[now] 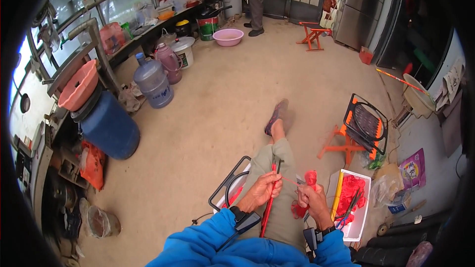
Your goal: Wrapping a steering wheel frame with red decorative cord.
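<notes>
While I look on, the two hands are a little apart above the lap, a thin red strip [290,181] stretched between them. The left hand [262,189] is closed near the upper end of a red rod [267,217] that runs down the lap; whether every finger grips it, I cannot tell. The right hand [314,200] is clenched round a red bundle [310,178], which pokes up above the fist. Just beside that hand, on its right, a white box [365,217] holds red scraps [350,187], with scissors [353,201] on top. Well off to the left stands a blue barrel [111,128]; at the far end another person [257,2] stands near a pink basin [228,37].
</notes>
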A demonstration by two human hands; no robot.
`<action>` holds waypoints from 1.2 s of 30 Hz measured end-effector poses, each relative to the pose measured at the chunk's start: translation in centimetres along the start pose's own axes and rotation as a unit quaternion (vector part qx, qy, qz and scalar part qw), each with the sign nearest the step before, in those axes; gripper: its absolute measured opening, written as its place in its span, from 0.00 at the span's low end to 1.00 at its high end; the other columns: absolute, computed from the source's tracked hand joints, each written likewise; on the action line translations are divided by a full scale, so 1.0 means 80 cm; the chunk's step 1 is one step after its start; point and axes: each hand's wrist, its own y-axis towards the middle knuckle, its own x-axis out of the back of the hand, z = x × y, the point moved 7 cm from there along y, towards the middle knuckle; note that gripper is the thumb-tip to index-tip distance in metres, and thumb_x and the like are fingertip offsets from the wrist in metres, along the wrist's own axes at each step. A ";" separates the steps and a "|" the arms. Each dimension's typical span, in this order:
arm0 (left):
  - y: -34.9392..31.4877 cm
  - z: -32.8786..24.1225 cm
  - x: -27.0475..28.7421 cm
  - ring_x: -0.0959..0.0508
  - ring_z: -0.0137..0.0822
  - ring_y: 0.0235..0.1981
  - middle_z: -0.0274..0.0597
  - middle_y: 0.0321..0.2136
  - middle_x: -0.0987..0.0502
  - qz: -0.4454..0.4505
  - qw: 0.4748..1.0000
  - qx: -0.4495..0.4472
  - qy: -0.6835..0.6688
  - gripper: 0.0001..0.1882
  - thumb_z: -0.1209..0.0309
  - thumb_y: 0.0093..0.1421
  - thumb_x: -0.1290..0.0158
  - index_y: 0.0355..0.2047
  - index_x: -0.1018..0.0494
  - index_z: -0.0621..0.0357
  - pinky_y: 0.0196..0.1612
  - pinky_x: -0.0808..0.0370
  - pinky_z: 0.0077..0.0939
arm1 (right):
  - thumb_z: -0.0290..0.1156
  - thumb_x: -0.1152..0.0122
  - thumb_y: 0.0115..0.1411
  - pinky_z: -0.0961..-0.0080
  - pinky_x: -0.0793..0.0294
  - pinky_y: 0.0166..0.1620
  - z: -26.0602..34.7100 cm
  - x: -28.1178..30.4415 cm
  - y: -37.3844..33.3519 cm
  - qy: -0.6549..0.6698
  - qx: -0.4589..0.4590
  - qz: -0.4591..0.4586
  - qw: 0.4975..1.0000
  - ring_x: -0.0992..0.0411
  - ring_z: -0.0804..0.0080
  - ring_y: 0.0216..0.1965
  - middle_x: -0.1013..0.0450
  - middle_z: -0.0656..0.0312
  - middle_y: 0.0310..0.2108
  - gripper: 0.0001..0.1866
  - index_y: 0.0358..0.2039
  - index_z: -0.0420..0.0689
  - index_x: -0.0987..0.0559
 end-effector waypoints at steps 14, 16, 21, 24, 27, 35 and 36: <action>-0.009 -0.004 0.000 0.34 0.31 0.18 0.34 0.19 0.33 -0.027 1.000 -0.013 -0.003 0.06 0.67 0.64 0.53 0.34 0.32 0.56 0.21 0.38 0.23 | 0.25 0.46 0.55 0.81 0.47 0.15 -0.020 0.031 0.025 0.017 -0.005 0.032 0.999 0.45 0.83 0.11 0.42 0.70 0.12 0.08 0.20 0.42 0.31; -0.007 -0.013 0.012 0.28 0.34 0.23 0.38 0.24 0.28 -0.020 0.999 -0.041 0.024 0.08 0.68 0.63 0.54 0.38 0.31 0.59 0.27 0.30 0.27 | 0.29 0.43 0.55 0.80 0.39 0.19 -0.010 0.048 0.044 -0.120 -0.042 -0.010 0.992 0.38 0.81 0.15 0.34 0.66 0.17 0.07 0.29 0.38 0.27; -0.019 -0.073 0.030 0.24 0.38 0.39 0.46 0.39 0.26 -0.119 0.981 -0.107 0.109 0.15 0.70 0.63 0.53 0.47 0.33 0.66 0.46 0.25 0.33 | 0.31 0.38 0.51 0.71 0.28 0.37 0.044 0.077 0.093 -0.416 0.267 -0.061 0.867 0.27 0.69 0.31 0.25 0.57 0.30 0.25 0.50 0.39 0.29; -0.014 -0.117 0.016 0.25 0.36 0.41 0.45 0.40 0.25 -0.169 0.960 -0.141 0.172 0.16 0.71 0.62 0.51 0.48 0.32 0.66 0.45 0.26 0.32 | 0.28 0.40 0.49 0.67 0.28 0.38 0.099 0.008 0.088 -0.521 0.269 -0.087 0.806 0.26 0.56 0.33 0.25 0.51 0.29 0.30 0.55 0.42 0.34; -0.004 -0.152 -0.034 0.26 0.33 0.44 0.43 0.42 0.26 -0.171 0.916 -0.200 0.302 0.18 0.70 0.61 0.49 0.50 0.32 0.67 0.46 0.27 0.30 | 0.25 0.42 0.47 0.62 0.29 0.43 0.096 -0.062 0.108 -0.654 0.199 0.016 0.729 0.28 0.47 0.41 0.29 0.43 0.43 0.34 0.57 0.44 0.38; 0.024 -0.139 -0.008 0.23 0.30 0.25 0.41 0.30 0.23 -0.187 0.899 -0.181 0.353 0.13 0.77 0.60 0.50 0.45 0.29 0.70 0.27 0.27 0.20 | 0.23 0.41 0.48 0.57 0.34 0.44 0.076 -0.086 0.128 -0.552 0.395 0.022 0.734 0.33 0.54 0.47 0.37 0.50 0.50 0.31 0.55 0.43 0.35; 0.023 -0.134 0.002 0.23 0.30 0.25 0.41 0.30 0.23 -0.189 0.900 -0.178 0.351 0.13 0.77 0.60 0.50 0.45 0.29 0.70 0.27 0.27 0.20 | 0.24 0.41 0.48 0.60 0.34 0.44 0.082 -0.078 0.121 -0.524 0.413 0.004 0.745 0.33 0.56 0.45 0.33 0.53 0.46 0.29 0.53 0.42 0.33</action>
